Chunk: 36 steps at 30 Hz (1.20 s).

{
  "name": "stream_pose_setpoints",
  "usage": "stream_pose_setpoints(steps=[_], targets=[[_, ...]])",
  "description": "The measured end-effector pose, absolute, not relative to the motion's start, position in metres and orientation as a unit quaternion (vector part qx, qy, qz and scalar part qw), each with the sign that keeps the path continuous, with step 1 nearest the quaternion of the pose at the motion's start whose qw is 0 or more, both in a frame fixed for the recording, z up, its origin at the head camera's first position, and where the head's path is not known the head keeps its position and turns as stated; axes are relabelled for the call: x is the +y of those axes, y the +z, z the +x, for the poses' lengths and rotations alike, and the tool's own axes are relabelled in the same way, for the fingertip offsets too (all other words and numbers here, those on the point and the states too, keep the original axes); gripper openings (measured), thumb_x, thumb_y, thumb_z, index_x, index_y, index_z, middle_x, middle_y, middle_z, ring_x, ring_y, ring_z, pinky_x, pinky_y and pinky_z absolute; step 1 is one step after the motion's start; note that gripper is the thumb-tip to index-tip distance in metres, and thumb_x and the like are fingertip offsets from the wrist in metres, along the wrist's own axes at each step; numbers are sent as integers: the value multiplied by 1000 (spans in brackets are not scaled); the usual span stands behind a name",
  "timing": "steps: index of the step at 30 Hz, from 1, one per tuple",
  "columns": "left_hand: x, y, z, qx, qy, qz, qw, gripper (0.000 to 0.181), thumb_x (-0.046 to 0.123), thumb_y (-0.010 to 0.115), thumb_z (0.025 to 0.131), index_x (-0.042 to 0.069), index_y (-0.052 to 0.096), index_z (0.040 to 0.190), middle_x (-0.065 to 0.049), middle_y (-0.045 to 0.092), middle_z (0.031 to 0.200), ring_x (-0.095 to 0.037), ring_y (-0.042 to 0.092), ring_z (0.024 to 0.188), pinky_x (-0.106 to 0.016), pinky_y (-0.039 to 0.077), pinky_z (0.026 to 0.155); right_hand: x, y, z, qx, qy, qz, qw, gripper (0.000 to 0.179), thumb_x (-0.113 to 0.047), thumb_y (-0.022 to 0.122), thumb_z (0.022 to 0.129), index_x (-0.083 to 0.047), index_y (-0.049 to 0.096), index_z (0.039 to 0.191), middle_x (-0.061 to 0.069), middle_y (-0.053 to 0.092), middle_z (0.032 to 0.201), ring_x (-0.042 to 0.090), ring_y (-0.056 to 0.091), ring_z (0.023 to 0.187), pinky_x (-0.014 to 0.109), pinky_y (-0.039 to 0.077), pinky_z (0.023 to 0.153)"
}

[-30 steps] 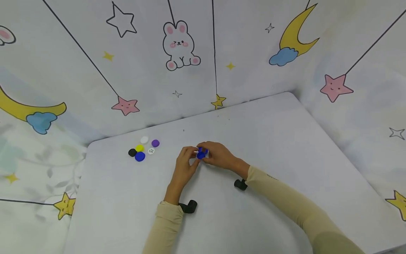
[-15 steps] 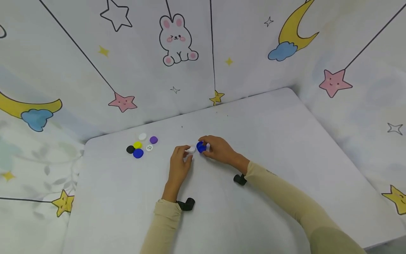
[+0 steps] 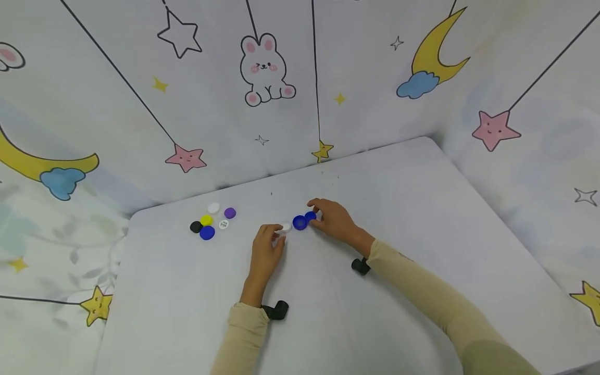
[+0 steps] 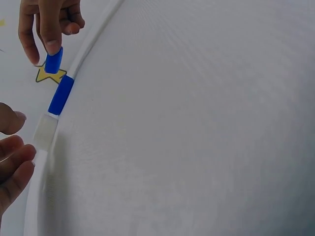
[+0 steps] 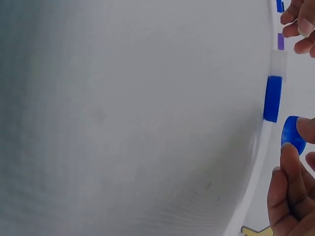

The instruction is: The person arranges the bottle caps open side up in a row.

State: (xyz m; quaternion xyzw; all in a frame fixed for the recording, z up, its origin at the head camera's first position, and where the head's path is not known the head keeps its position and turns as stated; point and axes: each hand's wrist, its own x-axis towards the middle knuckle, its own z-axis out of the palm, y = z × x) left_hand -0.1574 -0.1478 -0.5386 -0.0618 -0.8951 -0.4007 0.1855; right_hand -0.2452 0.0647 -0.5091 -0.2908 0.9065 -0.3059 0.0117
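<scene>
Three bottle caps stand in a row between the hands. A white cap (image 3: 286, 227) is on the left, and a blue cap (image 3: 299, 223) lies hollow side up on the table beside it. My left hand (image 3: 266, 252) rests beside the white cap with fingers loosely bent; in the left wrist view its fingertips are very near the white cap (image 4: 46, 132). My right hand (image 3: 335, 221) pinches a second blue cap (image 5: 293, 135) between thumb and fingertip, tilted, just right of the first blue cap (image 5: 273, 98).
At the table's back left lie several more caps: black (image 3: 196, 227), yellow (image 3: 206, 220), blue (image 3: 207, 233), purple (image 3: 229, 213), white (image 3: 213, 208) and a white one with a dark pattern (image 3: 223, 224). A cartoon-printed cloth (image 3: 375, 78) rises behind the white table (image 3: 422, 208).
My hands, together at the blue caps a second ago, have parted. The left drew back beside the white cap; the right shifted rightward with one blue cap, leaving the other on the table.
</scene>
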Motion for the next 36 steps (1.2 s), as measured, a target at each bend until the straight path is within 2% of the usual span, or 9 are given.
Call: stream_pose_setpoints(steps=[10, 18, 29, 36], targets=[[-150, -542, -152, -893, -405, -61, 186, 25, -7, 72, 82, 1, 65, 105, -15, 62, 102, -26, 66, 87, -36, 57, 80, 68, -515, -252, 922, -281, -264, 36, 48, -17, 77, 85, -7, 58, 128, 9, 71, 107, 21, 66, 88, 39, 54, 79], [-151, -543, -151, -891, -407, -59, 193, 24, -8, 72, 82, 2, 66, 102, -14, 62, 101, -25, 67, 86, -35, 58, 79, 72, -512, -255, 931, -243, -261, 75, 46, -17, 76, 85, -9, 59, 127, 7, 70, 105, 21, 66, 93, 38, 54, 82], [-157, -544, -149, -896, -394, -52, 198, 23, -7, 72, 81, 2, 66, 102, -13, 63, 100, -24, 66, 84, -36, 57, 77, 68, -503, -255, 929, -223, -283, 81, 48, -15, 76, 85, -8, 57, 128, 9, 69, 105, 25, 66, 96, 41, 55, 81], [-177, -539, -149, -905, -388, -14, 171, 21, -2, 70, 86, 2, 66, 107, -13, 62, 105, -25, 65, 90, -39, 56, 81, 69, -502, -252, 934, -217, -272, 83, 62, -20, 78, 84, -8, 49, 138, 12, 68, 115, 26, 66, 101, 42, 54, 87]])
